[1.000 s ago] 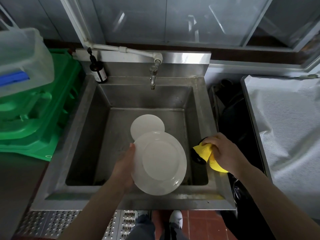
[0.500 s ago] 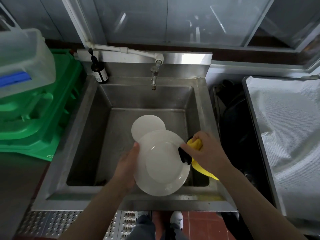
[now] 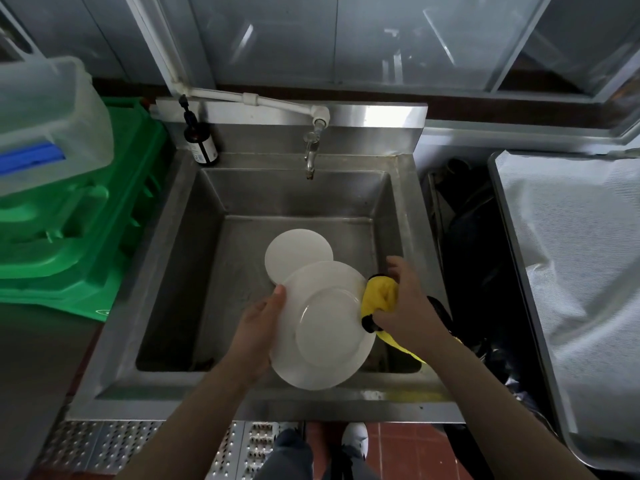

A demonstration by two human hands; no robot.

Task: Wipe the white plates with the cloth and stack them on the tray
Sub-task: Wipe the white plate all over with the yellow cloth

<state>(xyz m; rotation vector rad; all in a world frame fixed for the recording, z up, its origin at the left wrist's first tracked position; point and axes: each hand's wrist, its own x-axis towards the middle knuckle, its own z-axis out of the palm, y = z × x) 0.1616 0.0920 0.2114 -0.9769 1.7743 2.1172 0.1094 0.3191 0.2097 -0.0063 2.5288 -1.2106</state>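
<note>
Item: white plate point(image 3: 323, 327), round, so no long axis; held tilted above the front of the steel sink point(image 3: 180, 237), its eating face turned up toward the camera and its low edge over the sink's front rim.
Left hand point(image 3: 258, 327): grips the plate's left rim, thumb lying on the upper face, the other fingers hidden behind the plate.
Right hand point(image 3: 403, 303): holds a yellow cloth point(image 3: 379, 296) bunched against the plate's right rim; thumb and curled fingers pinch the cloth, the index finger stretched out past it. A dark part of the cloth shows at its lower end, and a yellow tail hangs below the wrist.
Second plate point(image 3: 296, 252): white, lies flat on the sink floor, partly covered by the held plate.
Tap point(image 3: 311, 154): at the sink's back wall, spout down.
Dark bottle point(image 3: 201, 140): upright at the back left corner.
Green crates point(image 3: 76, 237): left of the sink, a clear tub point(image 3: 52, 123) on top.
Tray point(image 3: 502, 216): right, apparently lined with white sheeting.
</note>
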